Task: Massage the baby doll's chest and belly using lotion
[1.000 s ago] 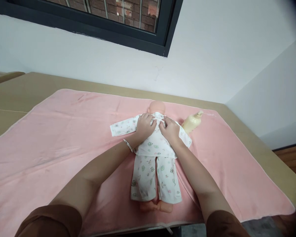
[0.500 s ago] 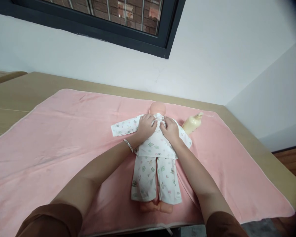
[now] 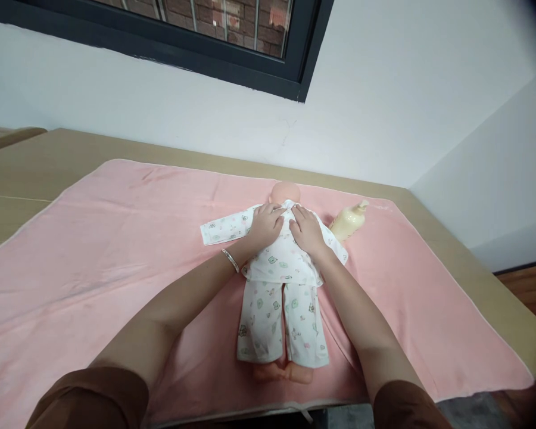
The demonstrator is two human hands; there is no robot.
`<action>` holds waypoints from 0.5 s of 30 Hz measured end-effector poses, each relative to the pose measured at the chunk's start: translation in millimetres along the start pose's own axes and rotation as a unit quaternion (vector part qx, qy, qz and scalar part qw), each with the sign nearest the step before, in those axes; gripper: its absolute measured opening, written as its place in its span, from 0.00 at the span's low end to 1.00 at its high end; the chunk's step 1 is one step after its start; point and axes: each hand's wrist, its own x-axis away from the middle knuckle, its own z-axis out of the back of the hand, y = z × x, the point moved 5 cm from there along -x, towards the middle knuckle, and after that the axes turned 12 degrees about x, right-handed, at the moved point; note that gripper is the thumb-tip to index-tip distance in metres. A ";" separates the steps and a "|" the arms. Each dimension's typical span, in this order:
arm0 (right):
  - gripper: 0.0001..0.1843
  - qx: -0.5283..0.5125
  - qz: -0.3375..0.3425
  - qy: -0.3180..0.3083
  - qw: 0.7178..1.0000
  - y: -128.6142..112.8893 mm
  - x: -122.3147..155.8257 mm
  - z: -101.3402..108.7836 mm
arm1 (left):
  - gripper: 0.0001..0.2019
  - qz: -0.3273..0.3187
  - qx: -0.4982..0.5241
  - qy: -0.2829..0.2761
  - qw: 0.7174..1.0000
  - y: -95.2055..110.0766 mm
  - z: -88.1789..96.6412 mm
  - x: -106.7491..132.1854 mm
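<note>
A baby doll (image 3: 284,192) lies stretched out on a pink blanket (image 3: 116,238), its head toward the wall. It wears a white printed top (image 3: 283,262) and matching trousers (image 3: 261,322); its bare feet show below the hems. On the left of the doll's upper chest rests my left hand (image 3: 267,225), fingers laid out over the cloth near the collar. My right hand (image 3: 307,227) lies flat on the right side of the chest, fingers spread. Between the two hands is a narrow strip of the top. Neither hand grips anything visible.
A pale yellow pump bottle (image 3: 348,220) leans or lies beside the doll's right-hand sleeve on the blanket. Beneath the blanket is a wooden table (image 3: 80,146), set against a white wall (image 3: 361,119). Above it is a dark window frame (image 3: 290,80).
Both hands pinched at the neck ties of the top half a second ago; now their fingers have loosened and lie flatter on the chest. Doll and bottle have stayed in place.
</note>
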 end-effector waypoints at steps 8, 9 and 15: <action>0.13 -0.011 -0.065 0.111 0.992 -3.6 12.2 10.9 | 0.04 0.007 -0.002 0.061 0.998 3.7 5.8 4.4; 0.13 -0.009 -0.079 0.113 0.990 -3.3 13.3 11.3 | 0.04 0.013 -0.011 0.066 0.998 4.9 6.6 4.9; 0.14 -0.014 -0.137 0.080 0.987 -3.9 14.9 14.3 | 0.03 0.053 -0.047 0.087 0.994 8.5 10.4 6.1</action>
